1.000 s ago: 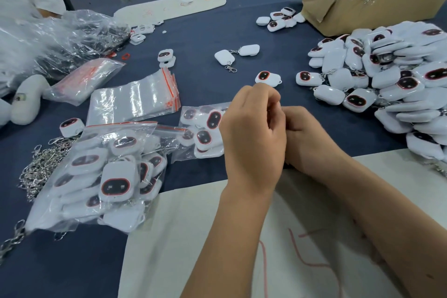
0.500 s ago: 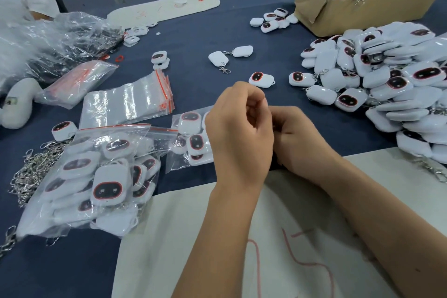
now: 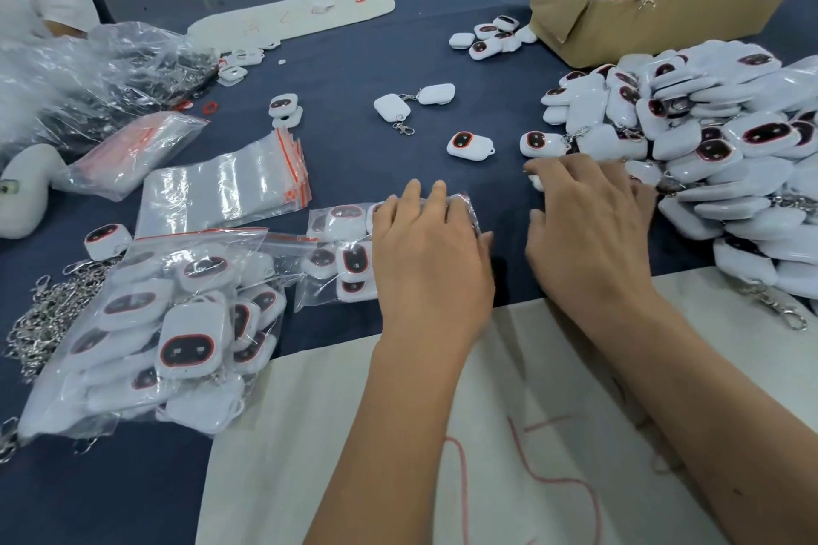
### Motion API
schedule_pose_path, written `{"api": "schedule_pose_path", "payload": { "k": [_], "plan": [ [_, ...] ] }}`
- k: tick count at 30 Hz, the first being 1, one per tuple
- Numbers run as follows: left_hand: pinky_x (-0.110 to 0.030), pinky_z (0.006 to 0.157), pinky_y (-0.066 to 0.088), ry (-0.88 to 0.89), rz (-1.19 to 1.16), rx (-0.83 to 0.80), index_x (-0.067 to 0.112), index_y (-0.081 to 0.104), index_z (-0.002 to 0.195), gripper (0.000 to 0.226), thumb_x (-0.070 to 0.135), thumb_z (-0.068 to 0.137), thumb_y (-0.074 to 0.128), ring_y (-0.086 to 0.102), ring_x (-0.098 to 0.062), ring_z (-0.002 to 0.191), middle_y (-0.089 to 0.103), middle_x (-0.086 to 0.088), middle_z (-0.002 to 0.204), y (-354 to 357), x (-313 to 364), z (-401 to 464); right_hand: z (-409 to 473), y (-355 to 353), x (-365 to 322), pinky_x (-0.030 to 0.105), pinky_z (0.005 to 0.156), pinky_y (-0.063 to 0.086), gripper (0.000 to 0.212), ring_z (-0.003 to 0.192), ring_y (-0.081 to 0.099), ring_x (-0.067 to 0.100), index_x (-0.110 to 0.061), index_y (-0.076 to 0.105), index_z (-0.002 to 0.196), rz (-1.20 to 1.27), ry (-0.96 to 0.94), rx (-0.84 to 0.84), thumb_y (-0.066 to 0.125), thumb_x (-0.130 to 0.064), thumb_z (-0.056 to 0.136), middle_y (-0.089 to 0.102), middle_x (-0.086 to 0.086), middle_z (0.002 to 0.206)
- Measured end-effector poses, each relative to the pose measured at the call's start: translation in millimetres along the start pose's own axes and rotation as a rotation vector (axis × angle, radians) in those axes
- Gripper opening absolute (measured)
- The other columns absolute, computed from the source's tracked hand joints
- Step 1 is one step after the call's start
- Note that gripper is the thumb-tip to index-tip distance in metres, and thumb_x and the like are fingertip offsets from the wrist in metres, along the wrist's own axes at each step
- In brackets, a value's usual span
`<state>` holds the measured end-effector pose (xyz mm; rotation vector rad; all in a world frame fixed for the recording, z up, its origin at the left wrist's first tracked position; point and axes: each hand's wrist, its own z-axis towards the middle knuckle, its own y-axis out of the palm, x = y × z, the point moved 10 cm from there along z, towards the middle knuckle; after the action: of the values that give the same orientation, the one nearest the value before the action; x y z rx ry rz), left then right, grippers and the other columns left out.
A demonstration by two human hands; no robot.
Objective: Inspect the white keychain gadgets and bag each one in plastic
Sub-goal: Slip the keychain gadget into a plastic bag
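A: Half a second ago both hands were bunched together above the middle of the desk. Now they are lying apart, low on the blue cloth.

B: What is the left hand [image 3: 431,252] doing?

A: It is resting palm down, fingers straight, on the right end of a small pile of bagged gadgets [image 3: 343,254], pressing the plastic flat. It is grasping nothing.

B: And the right hand [image 3: 586,230]?

A: It is reaching, fingers spread and fairly straight, to the near-left fringe of the big heap of loose gadgets [image 3: 708,146] along the desk's right edge. Something white is showing under its fingertips [image 3: 538,167], but I cannot tell whether it is gripping it.

B: Where are the bags lying?

A: The stack of empty zip bags [image 3: 225,190] is lying left of centre, its red strips facing the middle. A large full bag [image 3: 172,336] of gadgets is sitting toward the near-left corner, with loose metal chains [image 3: 48,314] beside it at the left edge.

B: Anything at the far side?

A: A cardboard box [image 3: 642,18] with a red sign is standing at the far-right corner. Two single gadgets [image 3: 470,145] are lying face up mid-desk. A white sheet [image 3: 553,434] is lying along the near edge under both forearms.
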<state>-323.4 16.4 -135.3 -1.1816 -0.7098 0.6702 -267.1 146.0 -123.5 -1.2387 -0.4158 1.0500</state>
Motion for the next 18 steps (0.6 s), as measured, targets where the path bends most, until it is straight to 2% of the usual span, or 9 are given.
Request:
{"api": "schedule_pose_path", "payload": {
  "k": [2, 3, 6, 8, 12, 16, 18],
  "plan": [
    [-0.048, 0.128, 0.003, 0.01, -0.002, -0.007, 0.022, 0.05, 0.148, 0.048, 0.043, 0.106, 0.041, 0.021, -0.025, 0.157, 0.039, -0.001, 0.164, -0.5, 4.6, 0.7, -2.9, -2.3, -11.6, 0.043, 0.098, 0.039, 0.049, 0.117, 0.05, 0.035, -0.019, 0.063, 0.134, 0.106, -0.063, 0.007, 0.066, -0.006, 0.088, 0.061, 0.009, 0.129],
    [-0.049, 0.128, 0.003, 0.008, -0.083, 0.031, 0.02, 0.056, 0.142, 0.042, 0.037, 0.106, 0.042, 0.025, -0.025, 0.156, 0.043, -0.002, 0.161, -5.1, 7.9, 0.1, -3.5, -4.1, -14.8, 0.04, 0.095, 0.04, 0.045, 0.114, 0.05, 0.035, -0.017, 0.066, 0.132, 0.153, -0.08, 0.019, 0.066, -0.007, 0.088, 0.062, 0.01, 0.124],
    [-0.043, 0.127, 0.02, 0.016, -0.453, 0.148, 0.009, 0.07, 0.121, 0.031, 0.01, 0.1, 0.047, 0.038, -0.029, 0.15, 0.057, -0.012, 0.149, -19.8, 15.7, -2.0, -4.2, -2.6, -19.6, 0.036, 0.096, 0.039, 0.034, 0.115, 0.048, 0.035, -0.018, 0.068, 0.127, 0.152, -0.118, -0.004, 0.064, -0.016, 0.093, 0.062, 0.01, 0.123],
    [-0.036, 0.125, 0.027, 0.041, -0.513, 0.111, 0.007, 0.067, 0.129, 0.036, 0.003, 0.098, 0.047, 0.034, -0.028, 0.152, 0.055, -0.013, 0.151, -16.4, 20.1, -1.7, -3.3, 5.8, -19.7, 0.043, 0.096, 0.042, 0.027, 0.113, 0.05, 0.033, -0.019, 0.069, 0.122, 0.134, -0.125, -0.073, 0.058, -0.019, 0.097, 0.064, 0.007, 0.121],
    [-0.036, 0.123, 0.027, 0.068, -0.446, 0.022, 0.014, 0.055, 0.144, 0.05, 0.003, 0.095, 0.047, 0.029, -0.026, 0.154, 0.053, -0.007, 0.152, -7.0, 22.8, -0.6, -0.4, 2.5, -14.0, 0.043, 0.089, 0.042, 0.021, 0.1, 0.056, 0.033, -0.012, 0.071, 0.112, 0.312, -0.082, -0.003, 0.052, -0.012, 0.102, 0.07, 0.01, 0.105],
    [-0.038, 0.111, 0.039, 0.015, -0.444, 0.03, 0.016, 0.041, 0.154, 0.056, 0.015, 0.1, 0.054, 0.046, -0.027, 0.14, 0.056, -0.005, 0.146, -9.0, 14.2, -0.5, 0.4, -6.2, -0.9, 0.029, 0.08, 0.041, 0.024, 0.09, 0.064, 0.02, -0.01, 0.072, 0.11, 0.534, 0.006, 0.104, 0.048, -0.013, 0.107, 0.074, 0.002, 0.099],
    [-0.036, 0.103, 0.039, -0.026, -0.388, 0.032, 0.013, 0.038, 0.155, 0.056, 0.025, 0.103, 0.055, 0.05, -0.025, 0.134, 0.057, -0.005, 0.144, -8.6, 3.7, 0.9, 0.6, -6.0, 4.9, 0.025, 0.074, 0.043, 0.026, 0.077, 0.065, 0.011, -0.012, 0.071, 0.111, 0.62, 0.04, 0.112, 0.046, -0.014, 0.109, 0.074, -0.002, 0.094]
  ]
}}
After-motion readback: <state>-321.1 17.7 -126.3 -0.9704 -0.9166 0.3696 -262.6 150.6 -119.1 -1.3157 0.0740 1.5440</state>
